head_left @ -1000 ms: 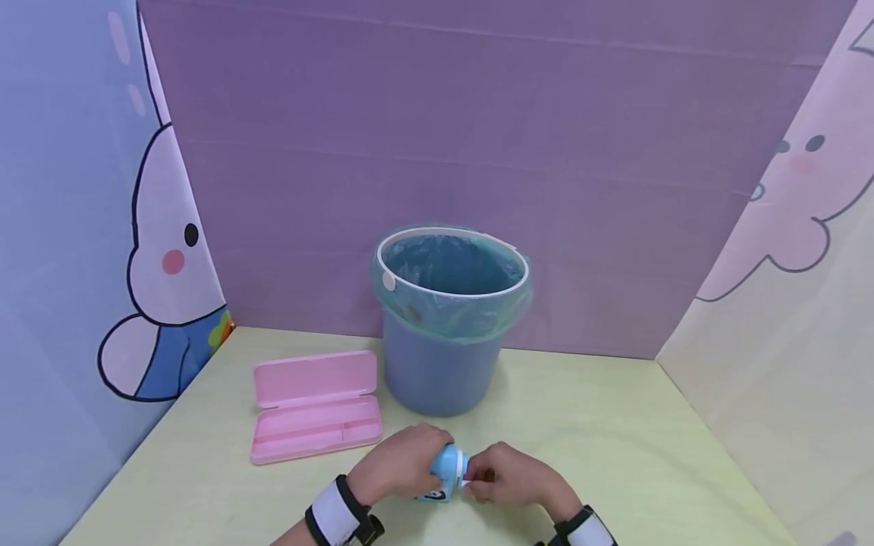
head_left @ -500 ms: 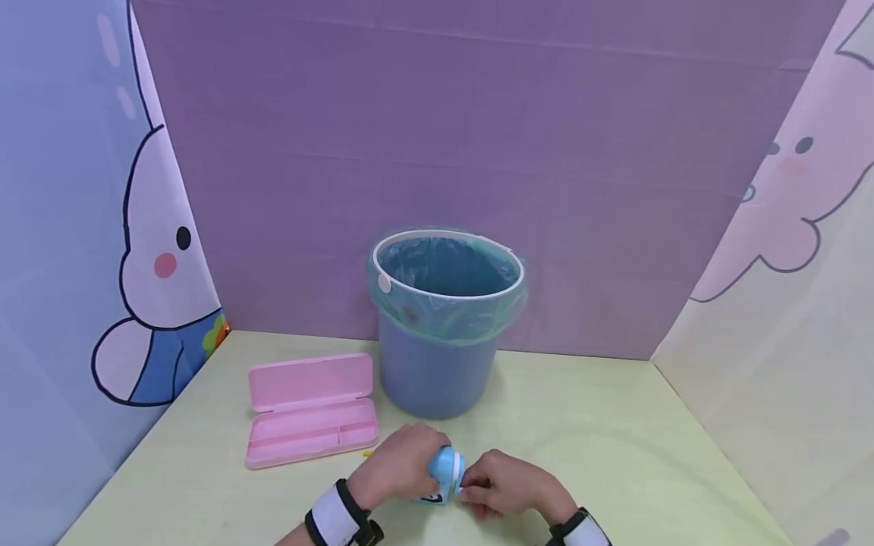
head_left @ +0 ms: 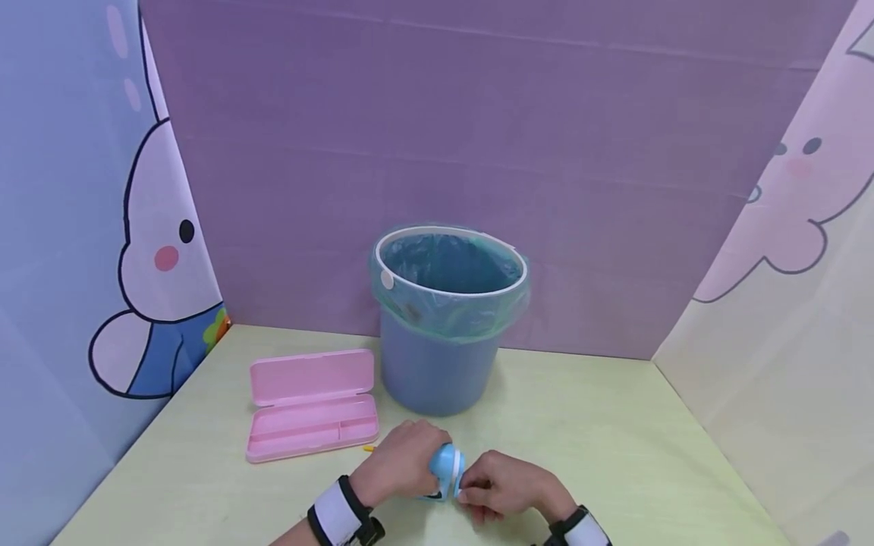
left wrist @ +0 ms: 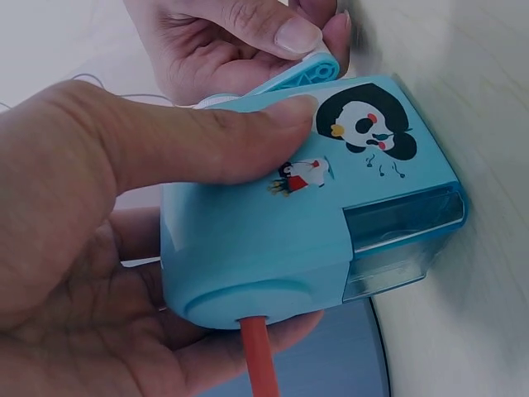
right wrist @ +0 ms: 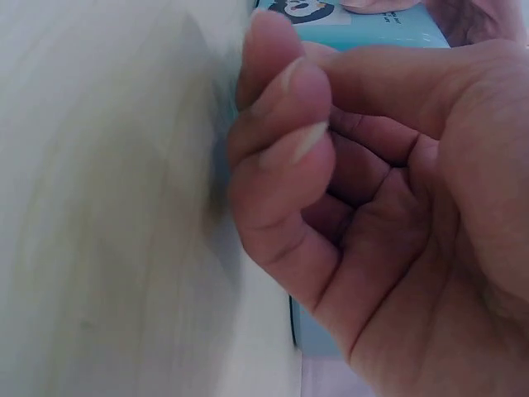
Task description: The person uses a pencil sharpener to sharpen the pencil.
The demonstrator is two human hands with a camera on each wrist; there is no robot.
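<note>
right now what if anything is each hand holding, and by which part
The left hand grips the blue pencil sharpener around its body; the right hand pinches the outer end of its crank.

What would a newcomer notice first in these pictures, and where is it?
Probably the big blue bucket with its green liner, standing at the back of the table before the purple backdrop. Then the open pink case, left of the bucket. The left wrist view draws the eye to the light-blue sharpener in the left grip, an orange-red pencil sticking out of it, while the right grip holds its crank.
</note>
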